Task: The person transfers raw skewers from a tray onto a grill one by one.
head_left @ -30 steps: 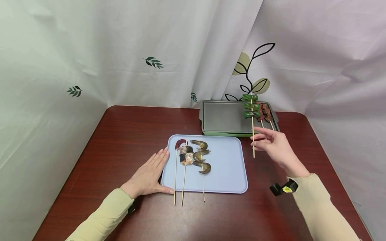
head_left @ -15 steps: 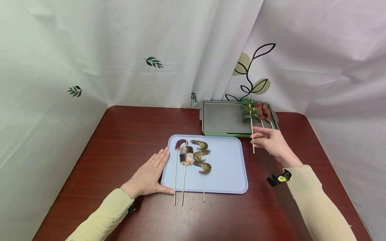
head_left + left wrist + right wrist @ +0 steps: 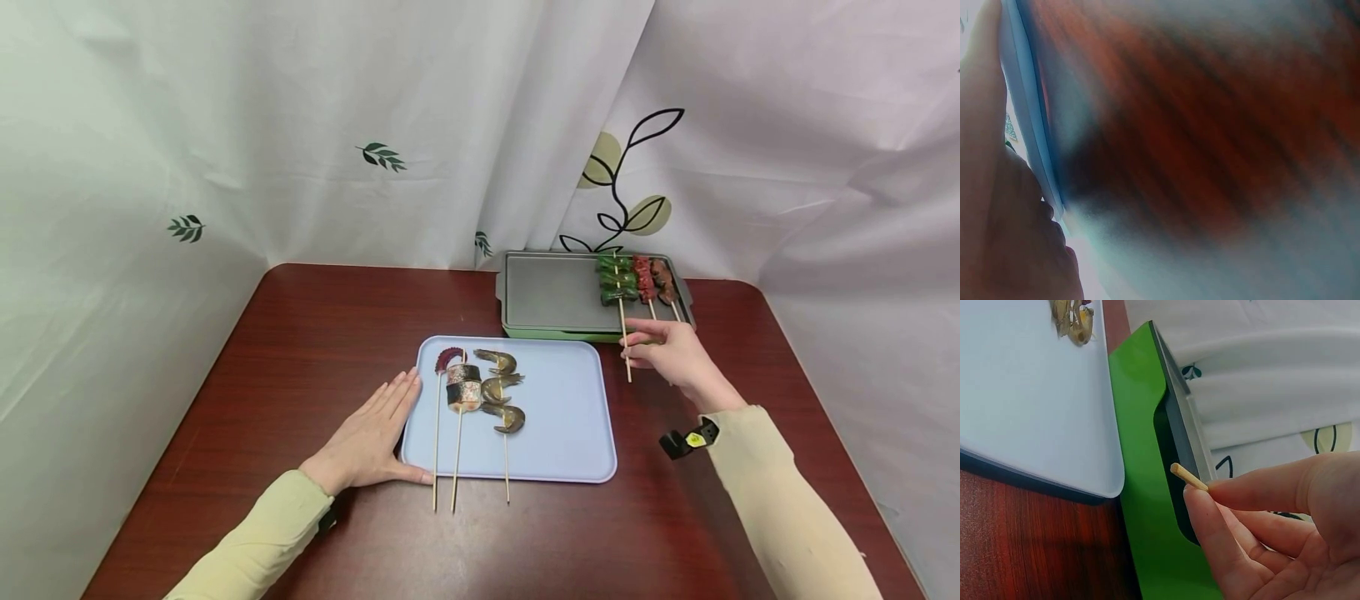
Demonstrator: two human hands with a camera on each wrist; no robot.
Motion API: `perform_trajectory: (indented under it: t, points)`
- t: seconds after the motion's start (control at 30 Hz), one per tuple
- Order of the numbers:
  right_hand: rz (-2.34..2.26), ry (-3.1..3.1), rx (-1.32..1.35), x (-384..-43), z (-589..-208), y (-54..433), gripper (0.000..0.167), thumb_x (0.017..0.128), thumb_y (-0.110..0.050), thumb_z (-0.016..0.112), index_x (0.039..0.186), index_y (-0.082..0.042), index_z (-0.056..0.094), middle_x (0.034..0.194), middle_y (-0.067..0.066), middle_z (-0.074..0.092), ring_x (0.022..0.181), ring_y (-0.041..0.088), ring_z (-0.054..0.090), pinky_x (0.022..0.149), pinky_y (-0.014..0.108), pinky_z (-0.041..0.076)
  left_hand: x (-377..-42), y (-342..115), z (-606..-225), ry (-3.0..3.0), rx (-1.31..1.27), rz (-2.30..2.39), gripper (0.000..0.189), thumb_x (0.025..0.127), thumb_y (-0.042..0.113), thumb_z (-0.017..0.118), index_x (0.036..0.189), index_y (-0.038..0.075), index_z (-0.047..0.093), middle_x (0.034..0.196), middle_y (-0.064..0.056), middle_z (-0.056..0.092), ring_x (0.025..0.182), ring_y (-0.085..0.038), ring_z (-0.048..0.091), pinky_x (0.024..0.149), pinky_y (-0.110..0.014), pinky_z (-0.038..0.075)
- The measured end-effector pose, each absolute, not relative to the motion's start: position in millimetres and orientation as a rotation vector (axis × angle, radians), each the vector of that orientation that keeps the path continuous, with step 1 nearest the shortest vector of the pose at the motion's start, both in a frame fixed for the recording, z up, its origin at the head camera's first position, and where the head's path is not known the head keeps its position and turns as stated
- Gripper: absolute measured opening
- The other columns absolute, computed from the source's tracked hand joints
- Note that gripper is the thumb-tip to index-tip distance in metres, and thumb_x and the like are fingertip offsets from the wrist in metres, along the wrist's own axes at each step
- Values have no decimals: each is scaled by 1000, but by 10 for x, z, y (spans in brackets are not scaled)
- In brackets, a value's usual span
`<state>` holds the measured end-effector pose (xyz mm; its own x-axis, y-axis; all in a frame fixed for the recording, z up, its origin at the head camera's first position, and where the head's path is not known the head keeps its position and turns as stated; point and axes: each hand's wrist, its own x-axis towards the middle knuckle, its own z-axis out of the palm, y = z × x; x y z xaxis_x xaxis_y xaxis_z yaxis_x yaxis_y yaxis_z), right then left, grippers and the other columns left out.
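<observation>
My right hand (image 3: 675, 354) pinches the bare stick of a green pepper skewer (image 3: 617, 279) between thumb and fingertips. The pepper pieces are over the right part of a grey griddle (image 3: 555, 292); whether they touch it I cannot tell. In the right wrist view the stick's end (image 3: 1188, 477) pokes out past the fingertips, beside the griddle's green side (image 3: 1138, 450). My left hand (image 3: 367, 437) rests with straight fingers along the left edge of a pale blue tray (image 3: 562, 417). On the tray lie a shrimp skewer (image 3: 511, 418), a black-and-white banded skewer (image 3: 463, 387) and a dark red, curled skewer (image 3: 447, 358).
A red chunk skewer (image 3: 642, 279) and a brown meat skewer (image 3: 663, 282) lie at the griddle's right end. The griddle stands just behind the tray on a dark red wooden table (image 3: 337, 317). White curtains (image 3: 420, 125) hang around the table's back and sides.
My right hand has moved slightly left, lowering the pepper skewer toward the griddle and away from the red chunk skewer, which now shows fully. The left hand and the tray have stayed in place.
</observation>
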<state>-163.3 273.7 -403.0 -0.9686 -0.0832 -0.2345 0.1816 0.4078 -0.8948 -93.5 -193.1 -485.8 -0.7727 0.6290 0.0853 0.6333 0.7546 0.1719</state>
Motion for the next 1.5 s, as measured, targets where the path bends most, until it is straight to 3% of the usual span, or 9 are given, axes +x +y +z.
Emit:
perform_trajectory:
  t: [0.37,0.67,0.77,0.83,0.9,1.07,1.3,1.5]
  points:
    - [-1565,2436,103,-1652,-4073,2770,52,99,9,53,150,7,44,121,29,64,100,25,71,82,31,59,-946,-1938,-4873,-2925,-1050,-298,137,70,91,58,156,-10,25,164,-24,21,151,-37,22,120,-49,23]
    - [-1505,2490,83,-1616,-4039,2772,54,99,-5,65,148,6,47,118,25,64,98,23,72,87,39,58,-947,-1937,-4867,-2942,-1049,-297,138,70,92,57,157,-9,24,165,-23,19,151,-36,20,121,-48,22]
    - [-1432,2556,97,-1591,-4017,2783,53,98,-14,68,146,2,52,117,20,66,81,16,70,65,28,59,-947,-1937,-4868,-2950,-1045,-293,138,69,93,56,157,-8,23,165,-23,18,152,-36,19,121,-47,21]
    - [-1401,2603,100,-1572,-3991,2782,54,97,-18,69,145,0,53,118,18,66,75,15,66,48,26,49,-948,-1937,-4873,-2953,-1040,-288,138,69,93,56,157,-8,23,165,-23,18,152,-35,18,122,-47,20]
    - [-1399,2648,93,-1552,-3955,2776,55,97,-22,70,145,-1,54,119,19,67,74,12,64,46,25,45,-949,-1937,-4878,-2953,-1036,-284,138,69,93,56,158,-8,23,166,-22,18,152,-36,18,122,-46,20]
    - [-1459,2730,50,-1493,-3838,2731,57,99,-29,69,146,0,54,121,20,67,91,3,68,74,16,52,-948,-1935,-4875,-2976,-1026,-264,140,69,94,55,158,-7,21,166,-21,16,152,-34,16,122,-45,18]
    - [-1505,2792,10,-1379,-3680,2640,55,98,-33,70,144,-5,58,121,16,70,91,-2,67,66,18,50,-940,-1927,-4859,-2973,-1024,-280,139,69,93,57,158,-8,22,166,-22,18,152,-35,18,122,-46,20]
    - [-1567,2728,-42,-1246,-3601,2494,52,98,-34,71,142,-8,60,121,12,71,98,4,70,79,16,52,-944,-1930,-4861,-3024,-1008,-254,141,68,96,53,160,-5,18,167,-19,12,154,-32,12,123,-43,15]
